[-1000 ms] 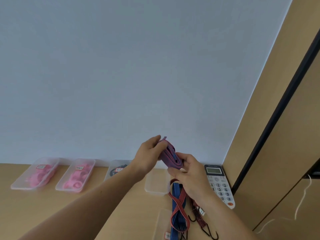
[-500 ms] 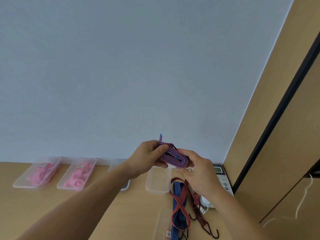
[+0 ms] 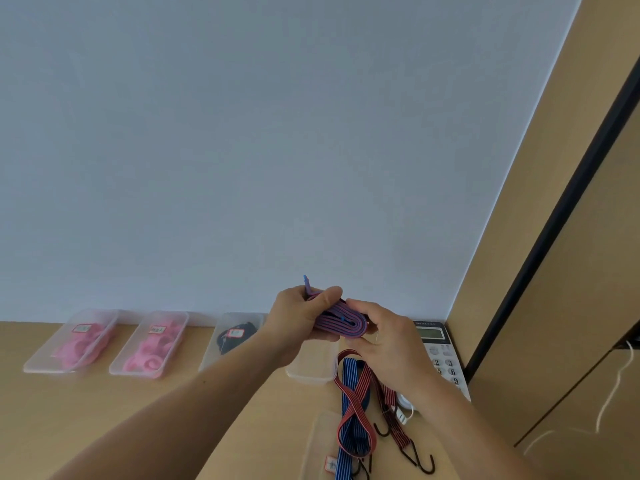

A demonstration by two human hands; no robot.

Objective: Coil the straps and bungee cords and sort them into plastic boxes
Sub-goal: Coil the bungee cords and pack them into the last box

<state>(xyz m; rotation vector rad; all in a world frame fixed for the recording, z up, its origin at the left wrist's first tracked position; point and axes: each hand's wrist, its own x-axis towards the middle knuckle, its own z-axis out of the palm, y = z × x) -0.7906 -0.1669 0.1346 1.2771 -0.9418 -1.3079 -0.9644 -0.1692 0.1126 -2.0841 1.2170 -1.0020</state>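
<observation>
1. The coiled strap point(image 3: 341, 318), purple with red and blue stripes, is held in the air a bit below the middle of the frame. It's above the desk point(image 3: 173, 410), not touching it.
2. The left hand point(image 3: 298, 317) has the left end of the coil, thumb pressed on top and fingers curled underneath, so it's clamped on. A little blue tip point(image 3: 305, 279) of the strap pokes up above that hand.
3. The right hand point(image 3: 391, 344) has its fingers wrapped round the coil's right end, also gripping.
4. There's a row of clear boxes along the wall at lower left. The first box point(image 3: 38, 365) and second box point(image 3: 121, 367) hold pink coils, and the third box point(image 3: 211, 355) has something dark in it. All three have small labels, too blurry to read.
5. An empty box point(image 3: 311, 374) sits right under the hands.
6. Loose bungee cords point(image 3: 353, 410), one red-and-black and one blue striped, lie crossed over each other at bottom centre-right, with black hooks point(image 3: 420, 462) at the ends. They partly lie over another clear plastic piece point(image 3: 318, 441).
7. A keypad phone point(image 3: 446, 358) sits at the right edge of the desk, partly behind the right hand.
</observation>
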